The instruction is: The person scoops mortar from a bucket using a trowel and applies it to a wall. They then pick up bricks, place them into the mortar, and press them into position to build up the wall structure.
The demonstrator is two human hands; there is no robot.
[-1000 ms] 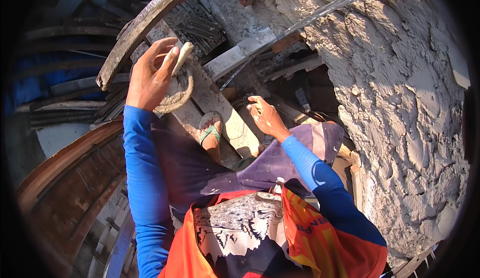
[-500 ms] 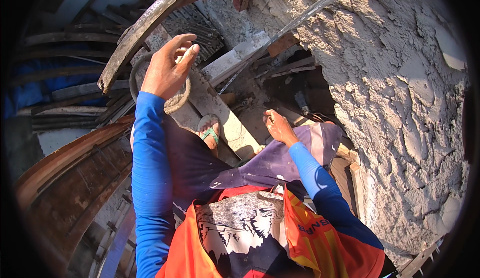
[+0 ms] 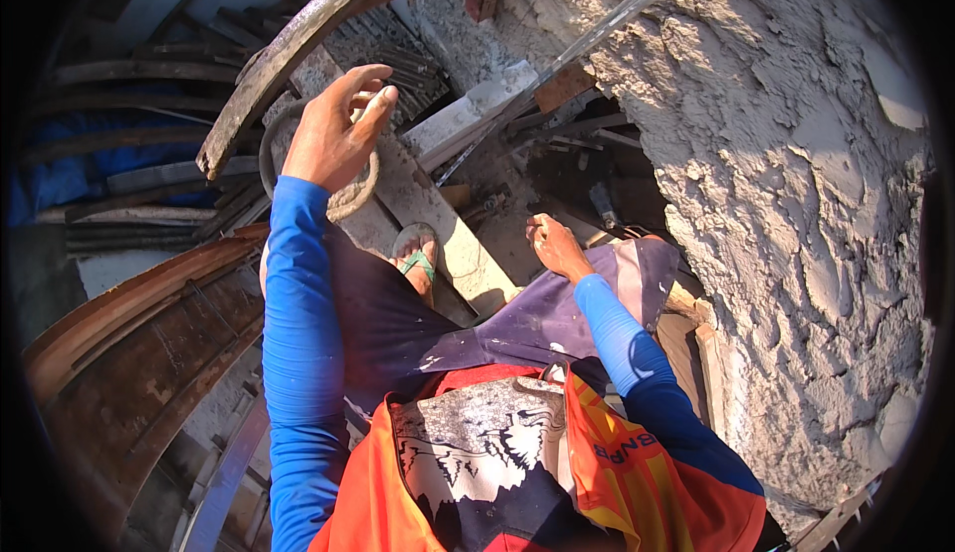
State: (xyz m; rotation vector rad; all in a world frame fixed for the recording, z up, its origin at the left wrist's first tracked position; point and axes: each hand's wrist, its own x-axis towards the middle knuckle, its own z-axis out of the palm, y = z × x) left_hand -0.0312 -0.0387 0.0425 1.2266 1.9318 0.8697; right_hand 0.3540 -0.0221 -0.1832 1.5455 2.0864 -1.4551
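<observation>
My left hand (image 3: 343,129) is raised over a round bucket-like rim (image 3: 362,194), its fingers bent and the thumb a little apart. I see nothing held in it, and it hides part of the rim. My right hand (image 3: 557,248) hovers by my right knee with curled fingers. Whatever those fingers may hold is hidden. Below the left hand, my sandalled foot (image 3: 416,251) rests on a pale, dusty plank (image 3: 468,254).
A rough plastered wall (image 3: 776,204) rises on the right, with a long straight bar (image 3: 627,15) slanting across it. An old curved timber (image 3: 288,45) juts in at upper left. Stacked wood (image 3: 129,219) and a curved brown panel (image 3: 149,373) lie left.
</observation>
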